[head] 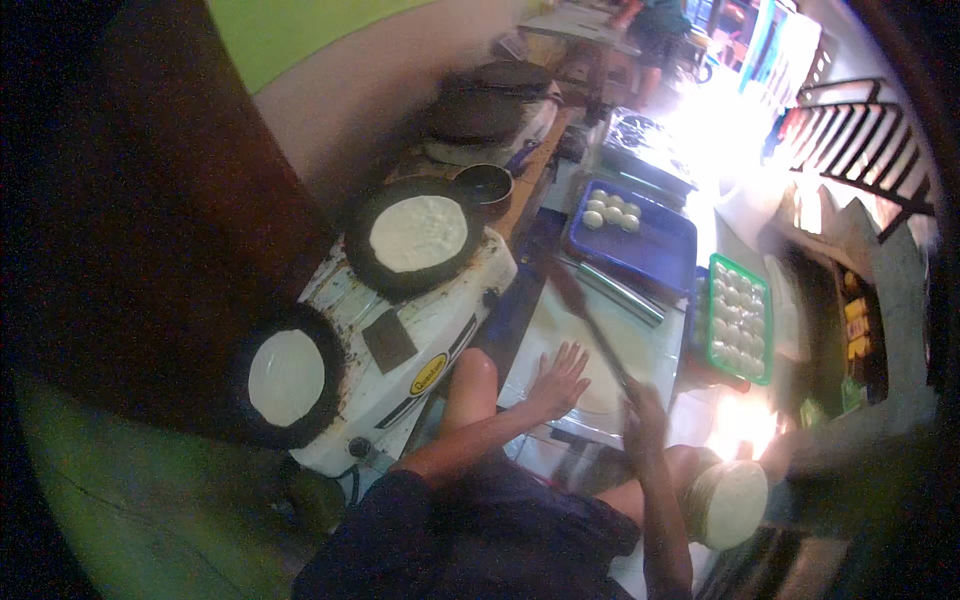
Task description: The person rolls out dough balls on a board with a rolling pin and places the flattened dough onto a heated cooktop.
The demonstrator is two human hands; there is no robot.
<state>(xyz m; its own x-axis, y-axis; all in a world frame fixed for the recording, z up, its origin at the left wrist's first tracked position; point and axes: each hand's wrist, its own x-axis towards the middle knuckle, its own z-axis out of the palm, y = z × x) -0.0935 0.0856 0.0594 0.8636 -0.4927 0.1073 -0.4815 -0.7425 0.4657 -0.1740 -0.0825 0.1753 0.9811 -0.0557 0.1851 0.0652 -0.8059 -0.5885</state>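
Note:
My left hand [559, 386] lies flat with spread fingers at the near edge of a thin, pale sheet of rolled dough [604, 375]. The dough rests on a smooth pale board [536, 349]. In my right hand [643, 420] is the long handle of a spatula [600, 334], its brown blade tilted up over the board and blurred. To the left, one round flatbread [418, 232] sits on the far dark griddle [360, 259], another flatbread [286, 377] on the near griddle [334, 360]. A shiny metal cylinder [622, 294] lies across the board's far side.
The griddles stand on a stained white two-burner Quantum stove [450, 322]. A blue tray [652, 251] and a green basket [766, 322] hold several dough balls. By my right knee is a stack of round flatbreads [727, 504]. A dark pot [484, 187] stands beyond the stove; a person [654, 37] is farther off.

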